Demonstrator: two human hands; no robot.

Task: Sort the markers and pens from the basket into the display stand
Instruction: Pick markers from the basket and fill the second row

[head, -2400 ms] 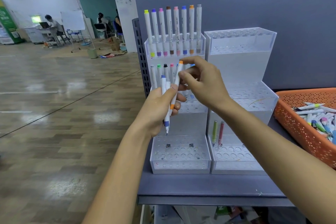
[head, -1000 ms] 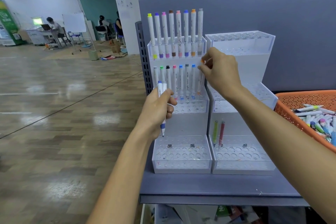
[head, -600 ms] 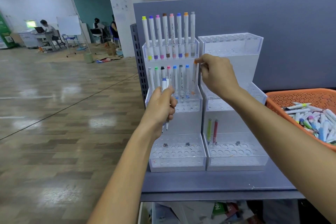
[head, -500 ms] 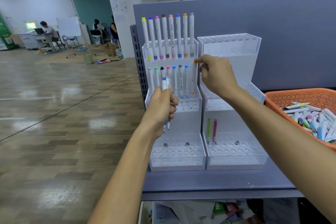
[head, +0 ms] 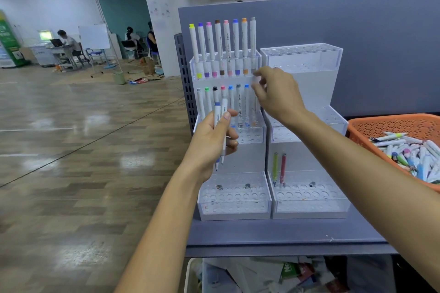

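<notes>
1. Centrally, the left hand (head: 212, 143) has its fingers (head: 232, 135) clenched round two markers held upright side by side. These are a blue-capped marker (head: 217, 115) and a white-capped marker (head: 224, 108), tips pointing down, in front of the left display stand (head: 234, 207).
2. Up and to the right, the right hand (head: 279, 96) hovers at the right end of that stand's middle tier. Its fingers (head: 266, 74) are loosely spread and released, somewhat blurred, with nothing seen between them.
3. Behind both hands, a middle row of markers (head: 238, 102) stands upright in the middle tier. A top row of markers (head: 226, 43) with coloured caps fills the top tier.
4. Just beside it, right of centre, the right display stand (head: 309, 208) holds a green pen (head: 275, 166) and a red pen (head: 283, 165), upright at the left of its bottom tier.
5. At the right edge of the frame, an orange basket (head: 392, 126) holds a loose heap of markers (head: 409, 152).
6. Both stands rest on a grey surface (head: 273, 233), backed by a grey partition (head: 369, 26).
</notes>
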